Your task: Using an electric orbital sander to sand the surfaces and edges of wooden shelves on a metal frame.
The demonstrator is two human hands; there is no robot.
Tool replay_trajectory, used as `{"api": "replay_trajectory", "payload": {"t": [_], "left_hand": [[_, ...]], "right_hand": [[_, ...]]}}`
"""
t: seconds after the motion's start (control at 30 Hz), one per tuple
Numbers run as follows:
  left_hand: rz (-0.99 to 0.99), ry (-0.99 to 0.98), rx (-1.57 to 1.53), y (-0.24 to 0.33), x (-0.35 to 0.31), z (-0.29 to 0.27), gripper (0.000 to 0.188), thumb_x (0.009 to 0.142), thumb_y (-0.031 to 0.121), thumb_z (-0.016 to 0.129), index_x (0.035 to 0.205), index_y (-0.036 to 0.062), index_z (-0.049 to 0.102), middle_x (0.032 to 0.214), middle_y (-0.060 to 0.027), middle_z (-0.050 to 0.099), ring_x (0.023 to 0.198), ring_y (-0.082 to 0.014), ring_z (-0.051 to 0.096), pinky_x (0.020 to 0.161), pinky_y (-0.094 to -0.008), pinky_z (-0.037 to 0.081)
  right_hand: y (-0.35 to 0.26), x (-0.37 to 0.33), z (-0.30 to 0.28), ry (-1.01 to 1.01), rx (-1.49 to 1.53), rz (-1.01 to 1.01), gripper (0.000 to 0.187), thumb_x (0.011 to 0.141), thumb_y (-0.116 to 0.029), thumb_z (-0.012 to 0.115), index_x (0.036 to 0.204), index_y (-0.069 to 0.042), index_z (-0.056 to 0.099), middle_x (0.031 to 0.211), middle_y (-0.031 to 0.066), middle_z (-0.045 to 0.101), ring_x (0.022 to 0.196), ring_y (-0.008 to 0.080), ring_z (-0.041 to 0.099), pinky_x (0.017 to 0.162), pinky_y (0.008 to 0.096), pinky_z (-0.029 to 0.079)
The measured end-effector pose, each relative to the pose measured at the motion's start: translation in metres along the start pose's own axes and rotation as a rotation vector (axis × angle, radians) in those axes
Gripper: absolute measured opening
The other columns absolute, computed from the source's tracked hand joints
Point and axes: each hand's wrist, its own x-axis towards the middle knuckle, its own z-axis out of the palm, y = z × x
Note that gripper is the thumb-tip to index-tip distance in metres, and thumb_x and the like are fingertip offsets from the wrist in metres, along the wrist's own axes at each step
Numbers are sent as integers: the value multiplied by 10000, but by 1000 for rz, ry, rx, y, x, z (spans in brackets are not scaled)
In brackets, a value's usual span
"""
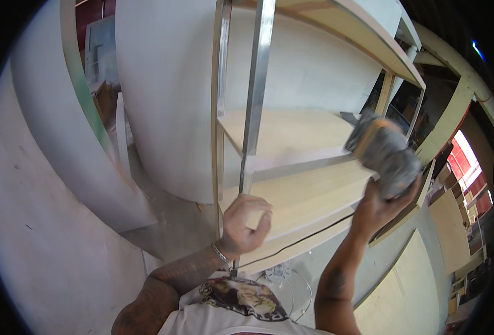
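R fingers wrapped tight round the dusty grey-yellow corded power sander (382, 153), your right hand (376, 207) gripping its lower body, tool up at the pale wooden shelf w/ metal uprights (291, 131). Left hand (241, 223) curled narrow, near the steel post, holding nothing clear. Sander prob. heavy-ish, rigid, dust-slick; grip the body, mind the black cord (297, 241).

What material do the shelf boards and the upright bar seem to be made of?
Shelf boards: probably wood or plywood, pale tan, matt and unpainted, with a lighter edge layer. Upright bar: likely metal, silvery and glossy, showing bright reflections along its flat faces.
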Motion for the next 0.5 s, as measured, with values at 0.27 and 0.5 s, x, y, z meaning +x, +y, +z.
{"api": "replay_trajectory", "payload": {"t": [0.27,0.5], "left_hand": [[-648,131,-85,-103,-63,8,524,869,121,718,1309,-25,474,1274,-177,560,1166,-244,554,980,-379,454],[-643,-74,-86,-114,-21,18,663,858,123,754,1395,-55,410,1184,-157,603,1064,-227,610,963,-364,487]], "right_hand": [[-24,74,25,172,138,142,814,830,-65,770,1490,12,299,1377,174,479,1224,248,543,1023,366,468],[-2,35,4,249,243,210,805,832,6,750,1482,13,274,980,80,642,645,80,549,539,213,429]]}}
